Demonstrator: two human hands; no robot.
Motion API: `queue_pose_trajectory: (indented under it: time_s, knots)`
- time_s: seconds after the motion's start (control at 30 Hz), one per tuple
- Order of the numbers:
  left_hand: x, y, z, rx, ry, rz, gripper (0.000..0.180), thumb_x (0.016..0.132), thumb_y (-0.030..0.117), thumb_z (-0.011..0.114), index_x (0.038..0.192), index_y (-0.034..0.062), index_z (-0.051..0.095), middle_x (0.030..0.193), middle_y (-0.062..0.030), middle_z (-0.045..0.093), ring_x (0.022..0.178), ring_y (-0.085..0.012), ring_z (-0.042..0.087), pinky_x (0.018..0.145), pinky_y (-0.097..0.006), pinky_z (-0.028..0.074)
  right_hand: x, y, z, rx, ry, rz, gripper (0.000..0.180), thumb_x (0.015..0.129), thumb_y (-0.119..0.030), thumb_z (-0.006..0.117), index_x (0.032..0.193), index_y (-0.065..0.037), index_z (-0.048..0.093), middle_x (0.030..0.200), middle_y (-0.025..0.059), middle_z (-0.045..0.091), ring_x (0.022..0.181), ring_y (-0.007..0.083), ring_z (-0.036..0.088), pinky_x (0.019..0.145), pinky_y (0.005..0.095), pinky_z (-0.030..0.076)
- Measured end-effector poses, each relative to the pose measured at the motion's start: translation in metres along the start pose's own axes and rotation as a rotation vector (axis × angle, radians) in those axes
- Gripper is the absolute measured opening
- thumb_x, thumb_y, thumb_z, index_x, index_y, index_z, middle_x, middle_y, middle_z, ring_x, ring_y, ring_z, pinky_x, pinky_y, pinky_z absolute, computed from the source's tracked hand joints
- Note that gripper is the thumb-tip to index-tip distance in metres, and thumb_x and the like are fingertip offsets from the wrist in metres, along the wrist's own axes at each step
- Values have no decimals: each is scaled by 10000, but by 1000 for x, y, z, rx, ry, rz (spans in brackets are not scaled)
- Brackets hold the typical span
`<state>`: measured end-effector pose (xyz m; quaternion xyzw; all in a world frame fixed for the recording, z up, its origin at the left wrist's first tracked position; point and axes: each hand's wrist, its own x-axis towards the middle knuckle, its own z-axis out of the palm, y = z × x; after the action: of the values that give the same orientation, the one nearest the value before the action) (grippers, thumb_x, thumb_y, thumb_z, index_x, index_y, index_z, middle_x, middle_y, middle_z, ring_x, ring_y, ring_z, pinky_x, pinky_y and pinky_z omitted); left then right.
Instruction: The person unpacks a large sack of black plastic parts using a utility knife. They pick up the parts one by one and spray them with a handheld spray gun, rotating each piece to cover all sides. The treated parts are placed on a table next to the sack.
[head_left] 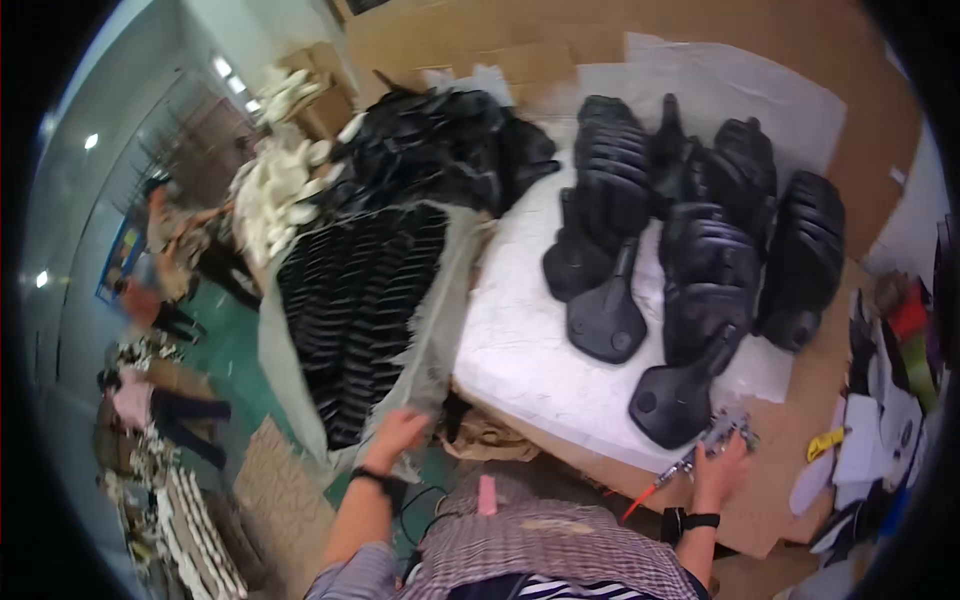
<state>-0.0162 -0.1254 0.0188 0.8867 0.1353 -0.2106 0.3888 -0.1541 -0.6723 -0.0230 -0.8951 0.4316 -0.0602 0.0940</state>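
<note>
My left hand [395, 436] reaches down to the lower edge of a grey sack [440, 330] that lies open and is packed with rows of black moulded parts [355, 300]; the fingers touch the sack's cloth. My right hand [722, 470] rests on the brown cardboard [790, 450] at the table's front and grips a small metal spray gun [712, 440] with an orange hose [640, 500]. Just above it lies a black saddle-shaped part [675, 400] at the edge of a white sheet [520, 350]. More black parts [700, 220] are stacked in rows on that sheet.
A heap of loose black parts [440, 150] and a pile of white parts [275, 190] lie behind the sack. Other people [150, 400] work at the far left on a green floor [235, 370]. Papers and coloured scraps [890, 400] crowd the right edge. Cardboard boxes [320, 90] stand at the back.
</note>
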Motion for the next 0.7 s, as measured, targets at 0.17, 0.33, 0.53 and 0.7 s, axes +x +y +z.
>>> queue_pose_trajectory:
  time_s: [0.17, 0.33, 0.53, 0.7]
  knots:
    - [34, 100, 80, 22, -63, 296, 238, 811, 222, 639, 857, -12, 647, 695, -58, 636, 621, -108, 574, 584, -281, 471, -5, -6, -6, -75, -78, -67, 713, 715, -368, 735, 1314, -90, 467, 1285, 143, 503, 1168, 352, 446, 957, 473, 371]
    - [55, 72, 50, -64, 340, 343, 225, 755, 221, 641, 843, 16, 676, 755, -142, 668, 716, -225, 648, 670, -330, 499, -3, 25, 2, 117, 122, -268, 529, 761, -201, 677, 1229, -19, 511, 1237, 192, 523, 1154, 373, 469, 983, 464, 362]
    - [27, -56, -49, -634, 503, 20, 53, 767, 36, 594, 784, 14, 639, 642, -31, 594, 557, -103, 543, 508, -227, 431, 17, -42, -16, 274, 184, -390, 391, 785, -101, 603, 1148, 22, 528, 1180, 209, 527, 1123, 374, 467, 991, 444, 352]
    - [16, -111, -87, -609, 635, 29, 47, 821, 65, 568, 839, 30, 593, 675, -9, 555, 570, -77, 489, 512, -201, 383, 0, -125, -29, 424, 123, -518, 259, 774, -19, 586, 1028, 21, 553, 1001, 158, 566, 956, 304, 527, 864, 376, 423]
